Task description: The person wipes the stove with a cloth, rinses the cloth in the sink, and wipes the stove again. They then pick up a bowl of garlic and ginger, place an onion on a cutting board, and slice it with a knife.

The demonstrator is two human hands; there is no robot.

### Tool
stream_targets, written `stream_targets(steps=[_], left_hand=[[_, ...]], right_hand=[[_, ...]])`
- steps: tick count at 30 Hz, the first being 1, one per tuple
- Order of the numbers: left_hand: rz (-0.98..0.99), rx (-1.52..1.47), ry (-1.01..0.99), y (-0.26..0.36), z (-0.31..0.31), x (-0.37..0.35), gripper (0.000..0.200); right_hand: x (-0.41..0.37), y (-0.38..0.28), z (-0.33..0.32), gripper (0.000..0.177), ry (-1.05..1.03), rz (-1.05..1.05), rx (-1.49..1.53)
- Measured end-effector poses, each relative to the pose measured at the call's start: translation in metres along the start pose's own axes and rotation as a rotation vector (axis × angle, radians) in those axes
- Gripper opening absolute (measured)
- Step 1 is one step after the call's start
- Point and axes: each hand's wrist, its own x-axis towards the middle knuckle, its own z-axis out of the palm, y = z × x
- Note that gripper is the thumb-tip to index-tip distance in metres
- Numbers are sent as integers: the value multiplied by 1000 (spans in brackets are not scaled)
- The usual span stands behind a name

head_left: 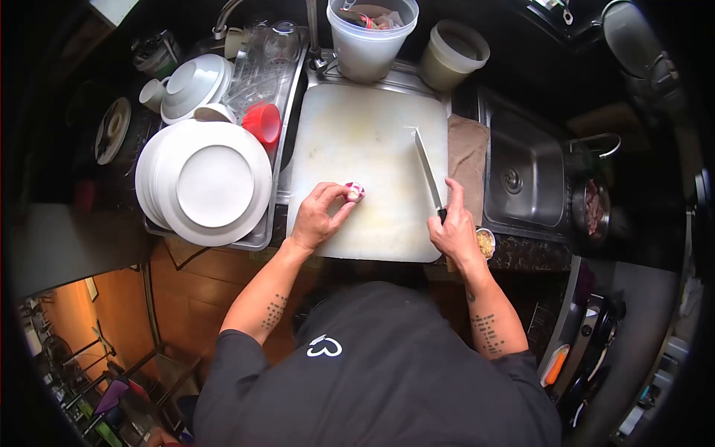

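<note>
From my feed, the cutting board (372, 149) is the ref pt. L hand (319, 218) is over its near L part, thumb & fingers nearly closed, pinching a small red-&-white piece (354, 192) at the board surface. R hand (456, 232), at the board's near R edge, is wrapped round the knife (427, 171) handle, index finger stretched out; blade runs over the board, tip twd its far edge. L of board: stack of white plates (216, 186) w/ a red cup (261, 124) just beside. R of board: brown cloth (468, 153), then metal sink (525, 175). Small bowl of chopped bits (485, 243) near board's near R corner. Two tubs (372, 45) at far edge.
</note>
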Motion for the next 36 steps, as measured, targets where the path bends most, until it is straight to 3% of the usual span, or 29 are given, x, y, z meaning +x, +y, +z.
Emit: stream_targets(steps=[2, 4, 6, 8, 28, 36], left_hand=[[-82, -19, -29, 2, 6, 5, 26], [-41, -8, -4, 6, 11, 10, 26], [-22, 9, 20, 5, 14, 13, 26], [10, 15, 40, 1, 13, 9, 26], [54, 14, 53, 3, 14, 16, 21], [27, -3, 70, 2, 15, 14, 20]], right_hand=[[6, 1, 4, 32, -7, -65, -142], [2, -12, -3, 24, 25, -129, -184], [-12, -31, -13, 19, -139, -173, -179], [-27, -41, -8, 14, -101, -315, -172], [-13, -77, -1, 12, -502, -186, -444], [-4, -58, 40, 12, -469, -202, -473]])
